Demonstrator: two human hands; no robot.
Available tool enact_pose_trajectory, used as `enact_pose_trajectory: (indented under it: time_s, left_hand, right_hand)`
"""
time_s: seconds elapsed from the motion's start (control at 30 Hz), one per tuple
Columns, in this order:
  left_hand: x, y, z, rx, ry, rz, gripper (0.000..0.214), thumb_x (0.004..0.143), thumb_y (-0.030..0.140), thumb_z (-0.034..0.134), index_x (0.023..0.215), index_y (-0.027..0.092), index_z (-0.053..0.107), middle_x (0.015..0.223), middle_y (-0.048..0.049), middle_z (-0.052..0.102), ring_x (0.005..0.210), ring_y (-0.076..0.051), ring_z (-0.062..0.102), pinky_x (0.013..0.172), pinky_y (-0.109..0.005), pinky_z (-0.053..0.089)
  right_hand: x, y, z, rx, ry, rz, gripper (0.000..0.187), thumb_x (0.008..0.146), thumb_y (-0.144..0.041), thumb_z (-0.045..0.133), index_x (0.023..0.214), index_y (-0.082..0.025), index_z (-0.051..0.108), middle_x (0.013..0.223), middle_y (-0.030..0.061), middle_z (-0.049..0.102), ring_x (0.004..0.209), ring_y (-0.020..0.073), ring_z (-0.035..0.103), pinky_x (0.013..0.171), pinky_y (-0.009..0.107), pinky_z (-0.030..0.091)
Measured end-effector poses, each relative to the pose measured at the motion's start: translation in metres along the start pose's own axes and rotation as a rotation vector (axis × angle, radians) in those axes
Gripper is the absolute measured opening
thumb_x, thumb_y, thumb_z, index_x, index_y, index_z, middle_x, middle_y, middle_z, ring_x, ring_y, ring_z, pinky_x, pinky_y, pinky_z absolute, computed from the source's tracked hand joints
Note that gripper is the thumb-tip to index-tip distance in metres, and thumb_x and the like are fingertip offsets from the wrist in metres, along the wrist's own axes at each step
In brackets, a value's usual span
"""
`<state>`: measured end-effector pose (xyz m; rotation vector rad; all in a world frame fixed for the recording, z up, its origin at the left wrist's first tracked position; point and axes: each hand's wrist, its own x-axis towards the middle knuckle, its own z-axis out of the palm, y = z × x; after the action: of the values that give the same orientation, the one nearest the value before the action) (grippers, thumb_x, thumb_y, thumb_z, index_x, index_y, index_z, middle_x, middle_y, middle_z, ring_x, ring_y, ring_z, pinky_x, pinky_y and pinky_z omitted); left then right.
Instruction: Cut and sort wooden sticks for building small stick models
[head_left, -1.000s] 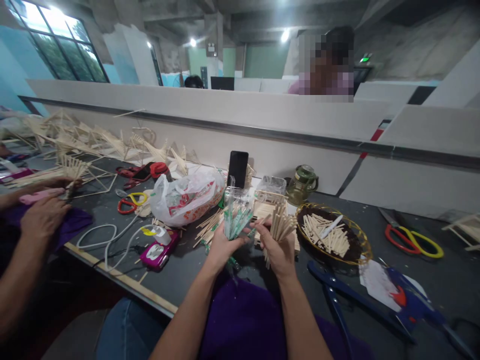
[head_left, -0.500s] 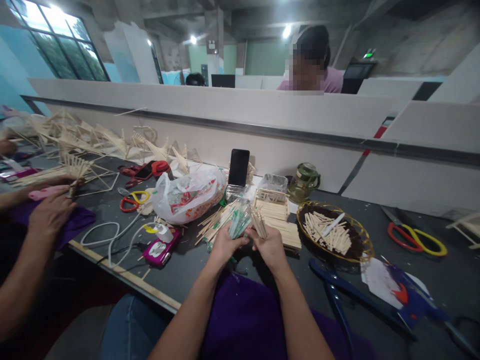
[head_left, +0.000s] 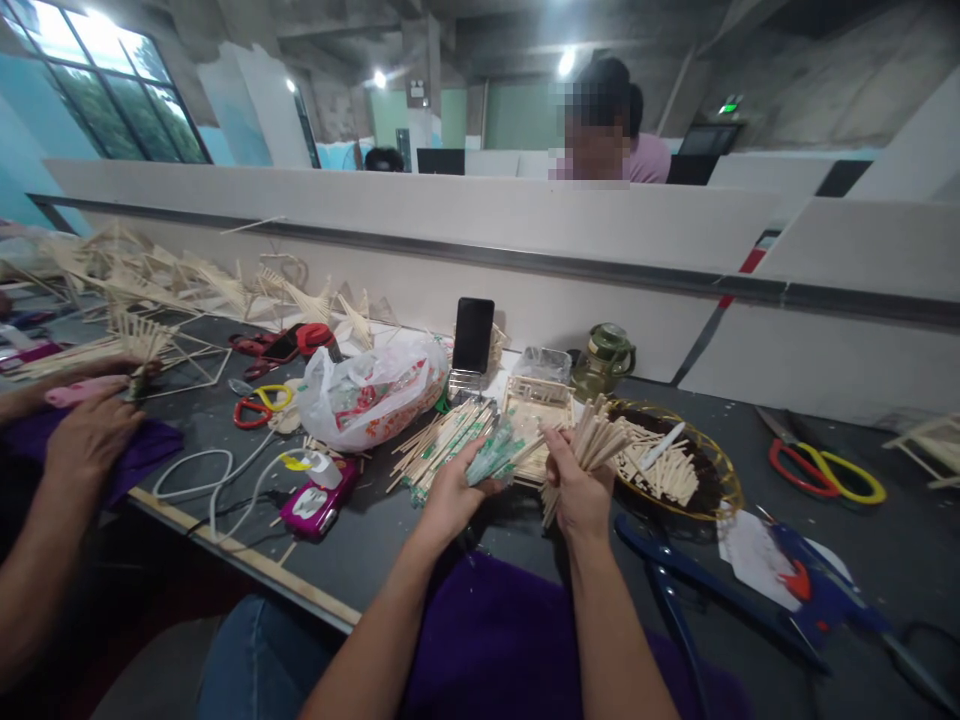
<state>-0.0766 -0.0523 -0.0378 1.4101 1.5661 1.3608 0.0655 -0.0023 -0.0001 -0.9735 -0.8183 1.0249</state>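
My left hand is closed around a clear plastic wrapper with green print, tilted to the right over the dark table. My right hand grips a bundle of thin wooden sticks that fans up and to the right. It hovers beside a round wicker basket that holds cut sticks. A pile of loose wrapped sticks lies just beyond my left hand. Behind my hands a small wooden stick frame sits on the table.
A white plastic bag, a propped black phone, a green jar, scissors and a blue glue gun lie around. A pink device with a white cable sits at the near left. A co-worker's hand works at far left.
My right hand has drawn the stick bundle out of the wrapper and moved right toward the basket. My left hand has lowered and tilted the wrapper, which stood upright before.
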Motion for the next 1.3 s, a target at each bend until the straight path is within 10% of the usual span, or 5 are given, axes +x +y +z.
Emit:
enact_pose_trajectory:
  time_s: [0.2,0.4,0.53,0.87,1.3]
  left_hand:
    - [-0.003,0.0,-0.013,0.416,0.086,0.016,0.053,0.077,0.019,0.065,0.129,0.026,0.059,0.125,-0.0081,0.066,0.113,-0.03,0.061,0.094,-0.039,0.044]
    - [0.002,0.001,-0.024,0.266,0.513,-0.069,0.053,0.084,0.023,0.055,0.137,0.021,0.046,0.104,-0.0084,0.072,0.092,-0.026,0.068,0.083,-0.035,0.049]
    - [0.005,-0.001,-0.023,0.185,0.564,-0.108,0.057,0.089,0.027,0.05,0.143,0.018,0.034,0.1,-0.0094,0.072,0.082,-0.023,0.069,0.076,-0.033,0.051]
    - [-0.004,-0.007,-0.008,0.914,0.067,-0.113,0.079,0.081,0.012,0.056,0.151,0.009,0.02,0.108,-0.02,0.07,0.098,-0.034,0.066,0.081,-0.039,0.048]
    - [0.003,0.003,-0.014,0.448,0.364,-0.088,0.068,0.077,0.026,0.065,0.141,0.02,0.04,0.114,-0.0112,0.069,0.1,-0.027,0.066,0.087,-0.037,0.049]
  right_hand:
    - [0.02,-0.027,-0.024,0.233,0.22,-0.066,0.023,0.068,-0.033,0.075,0.073,-0.013,0.065,0.067,-0.0012,0.063,0.038,0.0018,0.039,0.032,0.015,0.024]
    - [0.029,-0.045,-0.042,0.229,0.34,-0.204,0.02,0.076,-0.034,0.067,0.074,-0.017,0.058,0.058,-0.0018,0.064,0.047,0.0104,0.058,0.039,0.017,0.044]
    - [0.018,-0.04,-0.028,0.178,0.157,-0.159,0.026,0.079,-0.04,0.067,0.087,-0.019,0.053,0.064,-0.0011,0.069,0.048,0.0167,0.065,0.047,0.029,0.055]
    - [-0.005,-0.004,-0.01,-0.083,-0.334,0.03,0.037,0.073,-0.042,0.076,0.062,-0.02,0.048,0.046,-0.0105,0.041,0.037,0.0069,0.043,0.041,0.021,0.046]
    - [-0.013,0.017,-0.001,-0.168,-0.614,0.204,0.041,0.07,-0.048,0.075,0.057,-0.021,0.047,0.039,-0.009,0.04,0.035,0.0085,0.04,0.038,0.023,0.041]
